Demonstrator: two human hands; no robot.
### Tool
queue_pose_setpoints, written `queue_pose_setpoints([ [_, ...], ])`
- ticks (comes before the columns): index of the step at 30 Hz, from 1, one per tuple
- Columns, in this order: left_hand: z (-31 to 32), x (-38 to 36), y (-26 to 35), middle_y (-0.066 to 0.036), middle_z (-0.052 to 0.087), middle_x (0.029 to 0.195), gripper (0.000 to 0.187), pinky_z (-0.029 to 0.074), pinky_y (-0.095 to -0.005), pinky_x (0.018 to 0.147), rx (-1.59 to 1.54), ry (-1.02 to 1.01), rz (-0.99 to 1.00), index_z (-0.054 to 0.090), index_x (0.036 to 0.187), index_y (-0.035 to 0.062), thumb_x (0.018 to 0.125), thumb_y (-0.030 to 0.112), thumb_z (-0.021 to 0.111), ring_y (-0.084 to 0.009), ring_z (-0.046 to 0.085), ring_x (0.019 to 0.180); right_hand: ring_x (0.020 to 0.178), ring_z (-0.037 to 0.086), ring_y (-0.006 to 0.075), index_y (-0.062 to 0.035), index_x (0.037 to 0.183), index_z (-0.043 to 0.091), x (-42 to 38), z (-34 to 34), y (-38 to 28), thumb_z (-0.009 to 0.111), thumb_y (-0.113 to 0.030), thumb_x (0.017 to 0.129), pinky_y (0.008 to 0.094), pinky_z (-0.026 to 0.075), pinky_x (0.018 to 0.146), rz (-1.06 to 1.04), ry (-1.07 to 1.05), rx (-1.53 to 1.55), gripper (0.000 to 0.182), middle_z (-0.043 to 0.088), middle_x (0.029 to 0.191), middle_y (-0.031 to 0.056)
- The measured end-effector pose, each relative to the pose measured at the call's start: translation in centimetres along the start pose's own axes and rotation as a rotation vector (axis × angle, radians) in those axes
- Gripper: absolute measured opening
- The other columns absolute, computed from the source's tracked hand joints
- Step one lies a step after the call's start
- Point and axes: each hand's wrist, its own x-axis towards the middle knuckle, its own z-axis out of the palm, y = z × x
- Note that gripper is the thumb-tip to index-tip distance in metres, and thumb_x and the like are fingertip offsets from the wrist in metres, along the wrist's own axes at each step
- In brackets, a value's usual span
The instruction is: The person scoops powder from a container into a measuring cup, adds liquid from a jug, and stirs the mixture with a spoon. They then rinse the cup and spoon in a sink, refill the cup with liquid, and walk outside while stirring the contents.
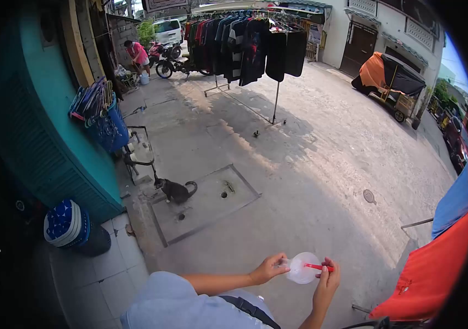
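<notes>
My left hand (268, 268) is closed at the left edge of a round, whitish translucent plastic container (302, 270), near the bottom of the view. From the other side, my right hand (327, 274) grips a thin red stick (313, 266) between thumb and fingers. The stick's inner end lies over the container, and its exact kind is too small to tell. Both hands are held out in front of my body, above the concrete ground.
A dark cat (176, 191) sits by a framed concrete slab (212, 216). Clothes hang on a wheeled rack (275, 104) ahead. Left are a blue basket of hangers (108, 129) and a bin (94, 241). A person in pink (138, 54) bends far off; red cloth (426, 274) hangs right.
</notes>
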Motion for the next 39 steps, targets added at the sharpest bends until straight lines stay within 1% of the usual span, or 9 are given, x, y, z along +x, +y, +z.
queue_pose_setpoints([
  [7, 2.6, 3.4, -1.3, 0.002, 0.042, 0.08, 0.016, 0.036, -0.0228, 0.071, 0.042, 0.275, 0.084, 0.047, 0.088, 0.0064, 0.084, 0.017, 0.058, -0.0065, 0.04, 0.079, 0.078, 0.058, 0.0145, 0.0023, 0.097, 0.055, 6.2, -2.3, 1.7, 0.053, 0.0, 0.082, 0.024, 0.045, 0.064, 0.002, -0.51, 0.175, 0.015, 0.06, 0.087, 0.0081],
  [13, 2.5, 6.4, -2.8, 0.002, 0.042, 0.081, 0.016, 0.036, -0.0224, 0.072, 0.085, 0.343, 0.062, 0.047, 0.088, 0.006, 0.085, 0.017, 0.057, -0.0063, 0.041, 0.08, 0.074, 0.058, 0.0145, 0.0018, 0.084, 0.058, 11.6, -2.4, 3.0, 0.058, 0.003, 0.077, 0.0249, 0.043, 0.062, -0.294, -0.362, -0.16, 0.008, 0.06, 0.08, 0.008],
  [16, 2.3, 8.9, -3.3, 0.002, 0.042, 0.079, 0.017, 0.036, -0.0226, 0.07, 0.05, 0.352, 0.075, 0.047, 0.087, 0.0056, 0.084, 0.018, 0.059, -0.0069, 0.041, 0.078, 0.073, 0.058, 0.0137, 0.0018, 0.086, 0.059, 13.9, -1.0, 5.2, 0.057, 0.003, 0.078, 0.0244, 0.043, 0.062, -0.322, -0.265, -0.101, 0.009, 0.061, 0.08, 0.0073],
  [18, 1.7, 10.9, -3.4, 0.001, 0.043, 0.076, 0.02, 0.037, -0.0229, 0.066, 0.04, 0.366, 0.103, 0.047, 0.085, 0.0048, 0.083, 0.02, 0.061, -0.0081, 0.04, 0.073, 0.072, 0.058, 0.0131, 0.0014, 0.087, 0.059, 15.2, -0.2, 6.8, 0.057, 0.002, 0.079, 0.0244, 0.044, 0.062, -0.203, -0.345, 0.01, 0.009, 0.061, 0.081, 0.0068],
  [23, -0.4, 15.8, -3.8, 0.003, 0.042, 0.082, 0.018, 0.035, -0.0223, 0.073, -0.027, 0.278, 0.06, 0.047, 0.088, 0.0063, 0.083, 0.018, 0.06, -0.0061, 0.04, 0.08, 0.072, 0.058, 0.0119, 0.001, 0.088, 0.059, 19.2, 0.9, 6.4, 0.059, -0.004, 0.08, 0.023, 0.044, 0.059, 0.06, -0.411, 0.23, 0.009, 0.061, 0.081, 0.0062],
  [28, -2.8, 20.4, -3.6, 0.0, 0.044, 0.075, 0.022, 0.037, -0.0251, 0.067, 0.062, 0.258, 0.107, 0.048, 0.085, 0.0044, 0.081, 0.021, 0.063, -0.0083, 0.042, 0.073, 0.068, 0.054, 0.0104, 0.0, 0.087, 0.06, 24.1, 2.8, 6.5, 0.059, -0.004, 0.081, 0.0222, 0.043, 0.058, -0.158, -0.213, -0.086, 0.007, 0.058, 0.082, 0.0043],
  [34, -4.4, 24.3, -3.4, 0.002, 0.044, 0.081, 0.019, 0.035, -0.0229, 0.073, 0.067, 0.23, 0.042, 0.048, 0.087, 0.0052, 0.081, 0.018, 0.061, -0.0076, 0.041, 0.08, 0.067, 0.054, 0.0107, 0.0006, 0.086, 0.059, 26.9, 5.6, 7.5, 0.058, -0.003, 0.081, 0.0223, 0.043, 0.058, 0.035, -0.318, 0.216, 0.006, 0.058, 0.082, 0.0045],
  [37, -4.6, 26.0, -3.8, 0.001, 0.044, 0.08, 0.02, 0.036, -0.0236, 0.072, 0.032, 0.232, 0.017, 0.048, 0.087, 0.0051, 0.081, 0.018, 0.062, -0.0077, 0.041, 0.08, 0.068, 0.055, 0.0107, 0.0001, 0.086, 0.059, 29.1, 5.0, 8.8, 0.058, -0.002, 0.081, 0.0222, 0.043, 0.058, 0.06, -0.361, 0.222, 0.006, 0.058, 0.082, 0.0043],
  [39, -4.5, 27.3, -4.8, 0.001, 0.044, 0.08, 0.02, 0.036, -0.0239, 0.072, 0.031, 0.235, -0.01, 0.048, 0.088, 0.005, 0.081, 0.019, 0.062, -0.0078, 0.041, 0.08, 0.069, 0.055, 0.0107, -0.0005, 0.087, 0.059, 31.1, 4.2, 10.1, 0.058, -0.002, 0.08, 0.0221, 0.044, 0.058, -0.087, -0.303, 0.033, 0.007, 0.058, 0.082, 0.0041],
])
